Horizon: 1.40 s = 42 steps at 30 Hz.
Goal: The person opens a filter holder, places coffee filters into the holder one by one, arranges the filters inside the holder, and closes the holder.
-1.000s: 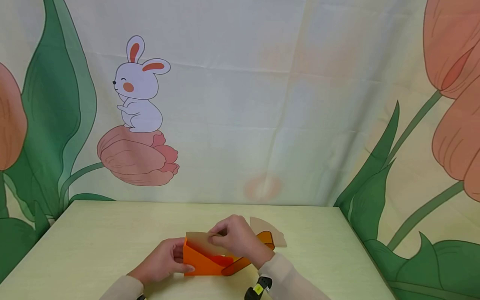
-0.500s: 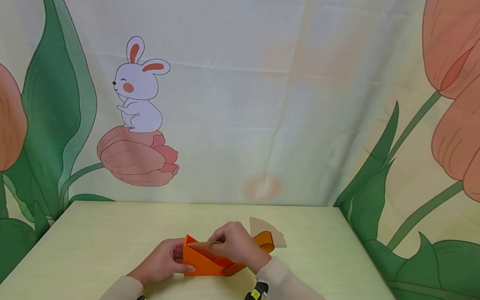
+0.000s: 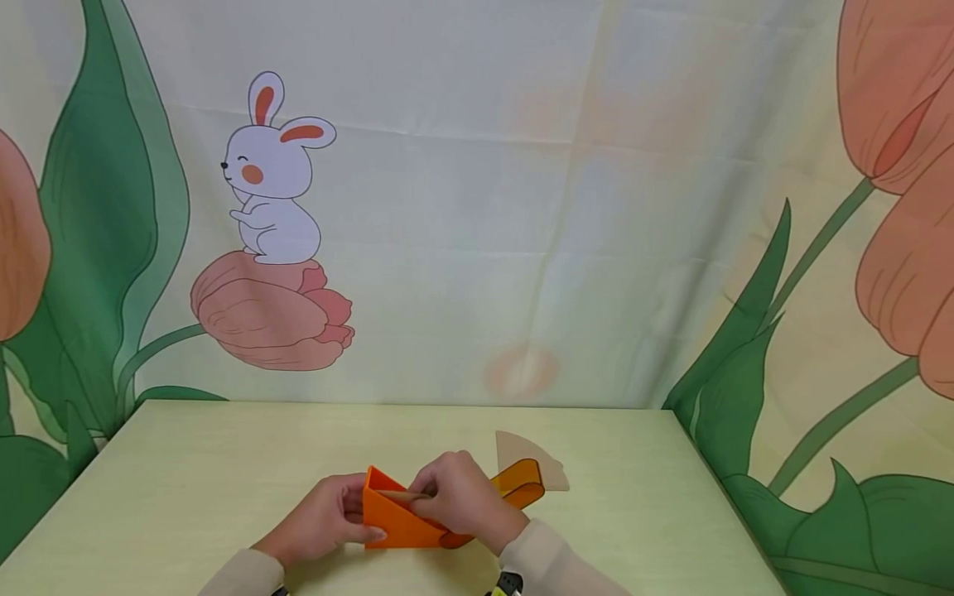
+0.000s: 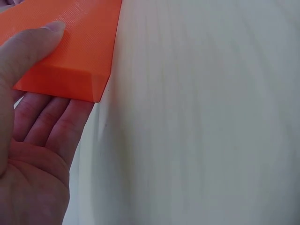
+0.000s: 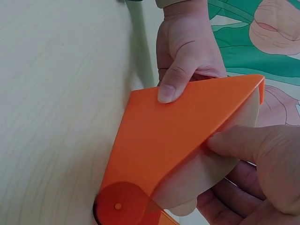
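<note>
The left hand (image 3: 328,517), thumb in front and fingers behind, grips the orange box (image 3: 398,526), while the bent right hand (image 3: 458,497) pinches tan paper (image 5: 204,174), partly hidden inside the box.

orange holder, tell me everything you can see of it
The orange holder is an open-topped wedge, slant-rimmed, apparently plastic. A translucent amber arm joins its low end at a round pivot. It stands on the table, left hand gripping its tall end. A tan filter paper, pinched by the right hand, is partly inside.
</note>
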Each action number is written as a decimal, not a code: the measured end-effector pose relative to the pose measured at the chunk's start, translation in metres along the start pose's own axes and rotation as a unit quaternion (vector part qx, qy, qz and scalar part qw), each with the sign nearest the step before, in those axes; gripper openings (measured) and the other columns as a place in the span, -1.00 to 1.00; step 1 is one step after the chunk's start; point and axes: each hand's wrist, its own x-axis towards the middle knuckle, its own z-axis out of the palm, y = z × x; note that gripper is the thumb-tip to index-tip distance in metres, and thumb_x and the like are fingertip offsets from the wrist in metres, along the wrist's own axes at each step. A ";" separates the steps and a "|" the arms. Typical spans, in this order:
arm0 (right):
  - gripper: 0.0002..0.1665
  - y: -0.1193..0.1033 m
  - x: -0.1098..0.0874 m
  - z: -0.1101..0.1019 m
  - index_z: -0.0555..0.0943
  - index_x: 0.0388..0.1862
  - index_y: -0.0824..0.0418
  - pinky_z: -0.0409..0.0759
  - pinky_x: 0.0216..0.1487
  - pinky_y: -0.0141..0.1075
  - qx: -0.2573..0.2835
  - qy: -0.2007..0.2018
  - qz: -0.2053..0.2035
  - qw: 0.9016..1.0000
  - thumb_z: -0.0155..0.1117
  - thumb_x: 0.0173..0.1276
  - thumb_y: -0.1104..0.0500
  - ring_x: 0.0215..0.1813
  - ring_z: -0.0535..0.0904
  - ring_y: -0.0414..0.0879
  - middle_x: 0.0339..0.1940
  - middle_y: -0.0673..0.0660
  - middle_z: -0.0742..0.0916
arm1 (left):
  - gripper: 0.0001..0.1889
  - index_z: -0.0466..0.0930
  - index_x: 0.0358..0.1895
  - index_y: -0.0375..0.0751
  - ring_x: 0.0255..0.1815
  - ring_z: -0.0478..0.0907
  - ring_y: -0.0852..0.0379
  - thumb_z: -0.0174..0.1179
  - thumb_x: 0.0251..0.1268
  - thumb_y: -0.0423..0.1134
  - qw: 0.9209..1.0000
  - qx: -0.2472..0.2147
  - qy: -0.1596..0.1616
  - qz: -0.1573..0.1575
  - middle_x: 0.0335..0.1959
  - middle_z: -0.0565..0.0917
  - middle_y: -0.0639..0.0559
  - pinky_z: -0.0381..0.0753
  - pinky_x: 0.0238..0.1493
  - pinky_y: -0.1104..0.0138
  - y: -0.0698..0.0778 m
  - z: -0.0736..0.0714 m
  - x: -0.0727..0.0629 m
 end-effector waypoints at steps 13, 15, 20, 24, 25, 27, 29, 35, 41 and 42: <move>-0.95 -0.002 0.000 -0.001 0.86 -0.30 0.14 0.57 -0.39 -0.57 -0.017 -0.019 -0.002 1.000 0.53 0.26 0.24 -0.50 0.50 -0.37 -0.50 -0.13 0.79 | -0.45 0.62 0.22 -0.10 0.03 0.74 0.00 0.54 0.12 -0.16 1.000 -0.002 -0.001 -0.002 0.11 0.76 -0.03 0.73 0.13 0.27 0.000 -0.001 0.000; -0.94 -0.003 0.000 -0.004 0.86 -0.29 0.14 0.59 -0.37 -0.58 -0.015 -0.026 -0.002 1.000 0.52 0.26 0.26 -0.50 0.52 -0.38 -0.50 -0.12 0.79 | -0.45 0.62 0.22 -0.10 0.03 0.74 0.00 0.54 0.13 -0.16 1.000 -0.004 -0.003 -0.001 0.11 0.76 -0.03 0.73 0.14 0.26 0.000 -0.001 0.000; -0.93 -0.005 -0.003 -0.011 0.85 -0.30 0.14 0.62 -0.34 -0.57 -0.004 -0.032 0.000 0.999 0.51 0.24 0.26 -0.48 0.57 -0.39 -0.50 -0.14 0.79 | -0.45 0.62 0.22 -0.10 0.03 0.74 -0.01 0.54 0.13 -0.15 1.000 -0.007 -0.002 -0.002 0.11 0.76 -0.04 0.73 0.14 0.24 0.000 -0.001 -0.001; -0.97 -0.007 -0.004 -0.015 0.86 -0.33 0.12 0.64 -0.35 -0.56 0.014 -0.025 0.006 1.000 0.53 0.25 0.20 -0.48 0.61 -0.41 -0.52 -0.16 0.79 | -0.45 0.62 0.22 -0.10 0.04 0.74 -0.01 0.53 0.13 -0.16 1.000 -0.008 -0.003 0.000 0.10 0.76 -0.03 0.73 0.13 0.28 0.000 0.000 -0.001; -0.96 -0.007 -0.004 -0.015 0.86 -0.34 0.13 0.65 -0.35 -0.55 0.024 -0.025 0.009 0.999 0.53 0.26 0.19 -0.48 0.62 -0.40 -0.52 -0.15 0.80 | -0.45 0.62 0.22 -0.10 0.03 0.74 -0.01 0.53 0.13 -0.16 1.000 -0.007 -0.003 0.000 0.10 0.77 -0.03 0.73 0.13 0.29 -0.001 0.000 -0.001; -0.95 -0.008 -0.004 -0.016 0.86 -0.35 0.13 0.65 -0.36 -0.54 0.031 -0.023 0.010 0.999 0.54 0.25 0.17 -0.49 0.64 -0.40 -0.52 -0.16 0.80 | -0.46 0.62 0.22 -0.10 0.03 0.74 -0.01 0.53 0.14 -0.17 1.000 -0.008 -0.003 0.001 0.10 0.77 -0.03 0.73 0.12 0.30 -0.001 0.000 -0.001; -0.95 -0.008 -0.004 -0.017 0.86 -0.36 0.13 0.66 -0.36 -0.54 0.035 -0.024 0.008 0.999 0.55 0.25 0.17 -0.49 0.64 -0.40 -0.53 -0.16 0.80 | -0.46 0.62 0.22 -0.10 0.03 0.74 -0.01 0.53 0.13 -0.16 1.000 -0.008 -0.003 0.001 0.10 0.77 -0.03 0.73 0.12 0.30 -0.001 0.000 -0.001; -0.95 -0.008 -0.003 -0.018 0.86 -0.35 0.10 0.66 -0.36 -0.55 0.026 -0.021 -0.010 0.999 0.54 0.28 0.16 -0.50 0.63 -0.41 -0.52 -0.16 0.80 | -0.45 0.62 0.21 -0.11 0.03 0.74 -0.01 0.54 0.12 -0.16 1.000 -0.007 -0.001 -0.005 0.10 0.77 -0.03 0.74 0.13 0.26 0.000 0.001 0.000; -0.96 -0.008 -0.003 -0.018 0.87 -0.31 0.08 0.64 -0.32 -0.58 0.003 -0.016 -0.014 1.000 0.53 0.29 0.15 -0.49 0.62 -0.43 -0.48 -0.16 0.81 | -0.44 0.62 0.21 -0.11 0.03 0.73 0.00 0.54 0.11 -0.14 1.000 -0.008 0.003 -0.009 0.10 0.76 -0.03 0.73 0.16 0.19 0.001 0.001 0.000; -0.96 -0.008 -0.003 -0.018 0.87 -0.31 0.08 0.64 -0.32 -0.59 -0.001 -0.016 -0.014 1.000 0.53 0.29 0.16 -0.48 0.62 -0.44 -0.48 -0.16 0.82 | -0.44 0.62 0.21 -0.11 0.03 0.73 0.00 0.54 0.11 -0.14 1.000 -0.008 0.003 -0.009 0.10 0.76 -0.03 0.73 0.16 0.18 0.001 0.001 0.000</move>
